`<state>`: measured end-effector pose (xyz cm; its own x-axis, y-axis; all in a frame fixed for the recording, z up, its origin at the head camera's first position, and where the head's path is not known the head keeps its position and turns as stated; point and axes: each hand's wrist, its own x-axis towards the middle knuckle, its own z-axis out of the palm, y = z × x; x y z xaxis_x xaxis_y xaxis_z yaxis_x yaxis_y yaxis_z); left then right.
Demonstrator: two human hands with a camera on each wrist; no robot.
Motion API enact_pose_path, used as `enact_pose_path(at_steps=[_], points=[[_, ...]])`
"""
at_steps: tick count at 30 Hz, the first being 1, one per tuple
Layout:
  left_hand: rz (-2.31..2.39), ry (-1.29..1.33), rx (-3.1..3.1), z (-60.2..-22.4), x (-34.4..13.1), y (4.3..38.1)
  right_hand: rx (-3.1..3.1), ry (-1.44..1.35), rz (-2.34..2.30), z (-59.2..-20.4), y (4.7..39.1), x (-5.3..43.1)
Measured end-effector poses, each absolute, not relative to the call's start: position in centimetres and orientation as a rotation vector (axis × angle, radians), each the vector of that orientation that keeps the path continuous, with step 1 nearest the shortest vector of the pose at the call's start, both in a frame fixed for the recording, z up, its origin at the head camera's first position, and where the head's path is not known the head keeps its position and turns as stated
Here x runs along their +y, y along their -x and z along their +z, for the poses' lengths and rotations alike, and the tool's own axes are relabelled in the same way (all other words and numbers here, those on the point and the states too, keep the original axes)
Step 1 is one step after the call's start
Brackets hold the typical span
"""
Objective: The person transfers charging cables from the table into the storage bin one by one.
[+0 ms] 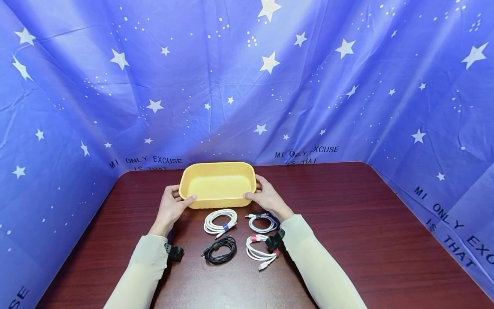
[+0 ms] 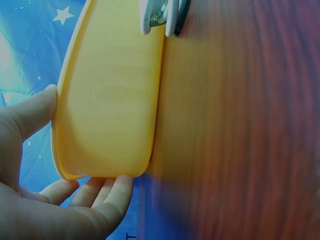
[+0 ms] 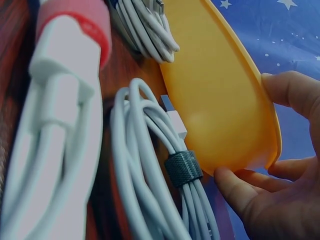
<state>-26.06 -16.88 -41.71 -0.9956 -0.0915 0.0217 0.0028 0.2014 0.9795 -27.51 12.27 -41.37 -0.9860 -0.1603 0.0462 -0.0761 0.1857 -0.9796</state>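
Observation:
A yellow plastic bin (image 1: 218,202) with rounded corners sits near the table's far edge, its inside bare. My left hand (image 1: 172,209) grips its left end, thumb on the near rim and fingers against the end wall. At the opposite end my right hand (image 1: 269,198) holds it the same way. Both wrist views show the fingertips touching the bin's wall. Nearer than the bin lie coiled cables: a white one with a blue strap (image 1: 220,223), a pale one with a dark strap (image 1: 262,224), a black one (image 1: 220,250) and a white one with red straps (image 1: 260,257).
The coils lie on the dark red wooden table (image 1: 366,240) between my forearms. A blue curtain with white stars (image 1: 216,86) hangs behind the table and along both sides. Black wrist devices (image 1: 175,253) sit at both cuffs; the right one overlaps the red-strapped cable.

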Motion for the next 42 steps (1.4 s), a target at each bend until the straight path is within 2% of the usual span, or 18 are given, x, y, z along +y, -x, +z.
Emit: enact_pose_path(at_steps=[42], points=[[-1.951,-0.067,-2.380,-41.8,-15.6,25.9,2.321,0.261,-1.978,-41.2,27.1,13.9]])
